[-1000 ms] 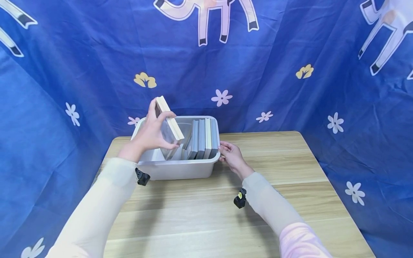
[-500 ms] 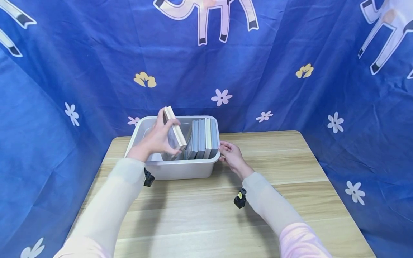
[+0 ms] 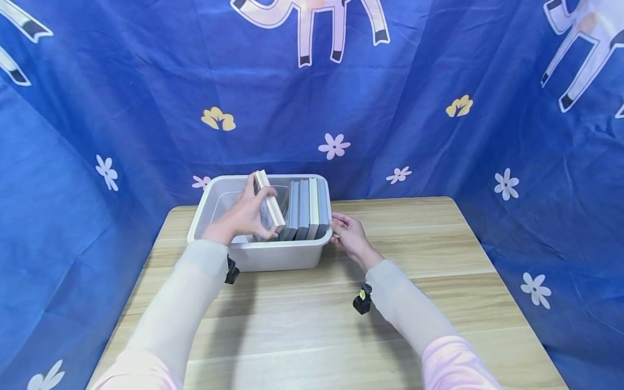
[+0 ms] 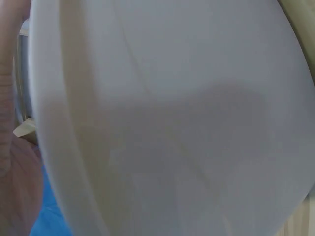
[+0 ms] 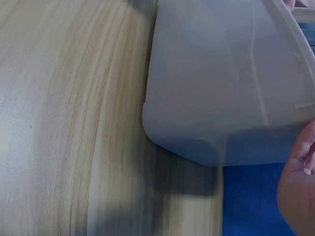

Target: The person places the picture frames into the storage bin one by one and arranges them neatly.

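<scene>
Head view: left hand (image 3: 242,216) grips a cream-edged slim book (image 3: 270,199), tilted inside the white plastic bin (image 3: 273,259) beside upright grey books (image 3: 304,208). Right hand (image 3: 350,234), fingers relaxed, touches the bin's right rim. No legible writing. Wrist views: blurred bin wall, wooden table (image 5: 64,123).

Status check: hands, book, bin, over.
Left hand grips book, tilted, partly inside bin. Right hand touches bin's side. Nothing blocking.

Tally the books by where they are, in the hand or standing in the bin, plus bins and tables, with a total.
Book held in the left hand: 1
Books standing in the bin: 4
Bin: 1
Table: 1
Total: 7
</scene>
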### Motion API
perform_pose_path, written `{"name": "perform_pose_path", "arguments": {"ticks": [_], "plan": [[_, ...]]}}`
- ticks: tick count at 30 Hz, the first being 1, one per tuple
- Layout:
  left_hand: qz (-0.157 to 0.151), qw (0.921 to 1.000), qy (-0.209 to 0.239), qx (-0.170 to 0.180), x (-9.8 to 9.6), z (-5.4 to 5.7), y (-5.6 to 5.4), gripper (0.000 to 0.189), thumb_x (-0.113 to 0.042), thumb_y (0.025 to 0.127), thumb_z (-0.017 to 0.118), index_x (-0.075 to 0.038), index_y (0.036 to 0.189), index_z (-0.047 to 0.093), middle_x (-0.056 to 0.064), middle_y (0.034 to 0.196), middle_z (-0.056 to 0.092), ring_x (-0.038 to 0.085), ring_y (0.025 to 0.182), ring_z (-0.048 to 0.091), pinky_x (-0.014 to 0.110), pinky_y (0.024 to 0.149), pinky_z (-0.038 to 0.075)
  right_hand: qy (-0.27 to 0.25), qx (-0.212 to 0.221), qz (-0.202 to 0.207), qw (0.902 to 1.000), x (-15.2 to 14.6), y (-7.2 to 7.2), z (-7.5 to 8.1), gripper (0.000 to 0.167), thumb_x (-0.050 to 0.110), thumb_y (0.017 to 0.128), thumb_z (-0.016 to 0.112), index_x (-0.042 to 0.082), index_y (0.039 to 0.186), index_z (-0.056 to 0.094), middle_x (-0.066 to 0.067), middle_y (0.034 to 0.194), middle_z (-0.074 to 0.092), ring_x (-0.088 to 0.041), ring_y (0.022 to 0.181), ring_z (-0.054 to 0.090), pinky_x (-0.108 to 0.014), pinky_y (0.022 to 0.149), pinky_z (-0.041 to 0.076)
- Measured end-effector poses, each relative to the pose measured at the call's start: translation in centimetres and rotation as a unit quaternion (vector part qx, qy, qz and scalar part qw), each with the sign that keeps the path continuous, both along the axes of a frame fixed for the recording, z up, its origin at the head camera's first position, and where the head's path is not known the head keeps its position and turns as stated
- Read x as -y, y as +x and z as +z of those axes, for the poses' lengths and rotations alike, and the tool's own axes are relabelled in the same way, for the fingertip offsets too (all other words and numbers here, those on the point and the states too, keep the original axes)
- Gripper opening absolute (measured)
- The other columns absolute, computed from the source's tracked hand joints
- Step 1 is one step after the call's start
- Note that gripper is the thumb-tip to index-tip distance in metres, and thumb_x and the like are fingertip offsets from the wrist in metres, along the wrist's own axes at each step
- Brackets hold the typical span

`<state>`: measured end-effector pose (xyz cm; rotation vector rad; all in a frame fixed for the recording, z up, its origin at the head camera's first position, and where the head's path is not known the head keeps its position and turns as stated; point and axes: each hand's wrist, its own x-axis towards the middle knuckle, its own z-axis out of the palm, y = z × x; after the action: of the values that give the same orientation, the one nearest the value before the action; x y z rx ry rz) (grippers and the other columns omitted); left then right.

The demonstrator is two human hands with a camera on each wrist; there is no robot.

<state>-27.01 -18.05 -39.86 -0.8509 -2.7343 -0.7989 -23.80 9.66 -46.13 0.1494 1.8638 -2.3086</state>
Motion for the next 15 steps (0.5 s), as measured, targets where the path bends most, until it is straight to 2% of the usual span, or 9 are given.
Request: {"name": "perform_pose_path", "arguments": {"ticks": [7,15], "plan": [[-0.013,0.9989,0.001,0.045,-0.4,-0.8,-0.2,0.093,-0.029,0.043,0.094,-0.013,0.121,0.046,0.028,0.148,-0.005,0.051,0.122,0.032,0.060,0.092,0.043,-0.003,0.002,0.002,1.0000,-0.1,0.0,0.0,0.036,0.000,0.095,0.055,-0.007,0.130,0.051,-0.002,0.090,0.057,-0.006,0.064,0.054,-0.014,0.050,0.047],[-0.011,0.9982,-0.017,0.056,-0.5,-1.4,-0.7,0.096,-0.030,0.043,0.094,-0.014,0.124,0.045,0.029,0.149,-0.006,0.051,0.121,0.034,0.061,0.092,0.043,-0.003,-0.002,0.002,1.0000,-0.1,0.0,-0.1,0.036,-0.001,0.095,0.054,-0.007,0.130,0.050,-0.002,0.091,0.058,-0.006,0.063,0.054,-0.014,0.049,0.047]]}}
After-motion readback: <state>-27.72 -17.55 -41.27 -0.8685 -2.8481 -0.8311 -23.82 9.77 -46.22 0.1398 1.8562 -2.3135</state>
